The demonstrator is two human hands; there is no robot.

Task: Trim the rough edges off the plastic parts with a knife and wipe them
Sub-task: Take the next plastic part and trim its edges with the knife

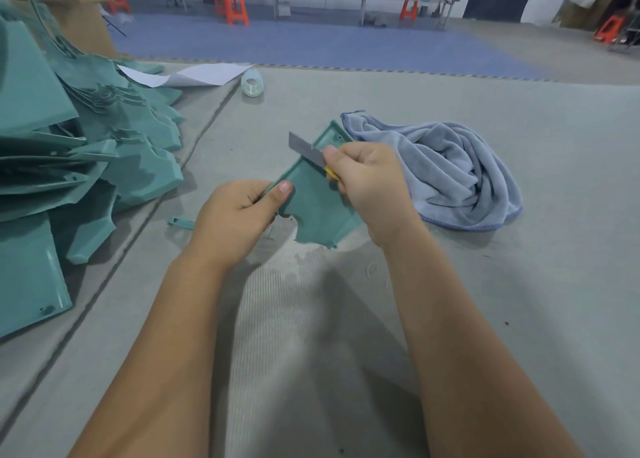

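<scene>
parts pile (86, 152) left | held part (311, 197) centre | towel (446, 170) right | tape roll (252, 83) behind

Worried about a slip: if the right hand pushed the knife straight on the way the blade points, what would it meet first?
Probably nothing: the right hand aims the knife up-left across the plastic part toward bare mat; depth is unclear.

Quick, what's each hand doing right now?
Left hand: grips the green plastic part by its edge.
Right hand: holds the knife, blade laid on the part's rim.
</scene>
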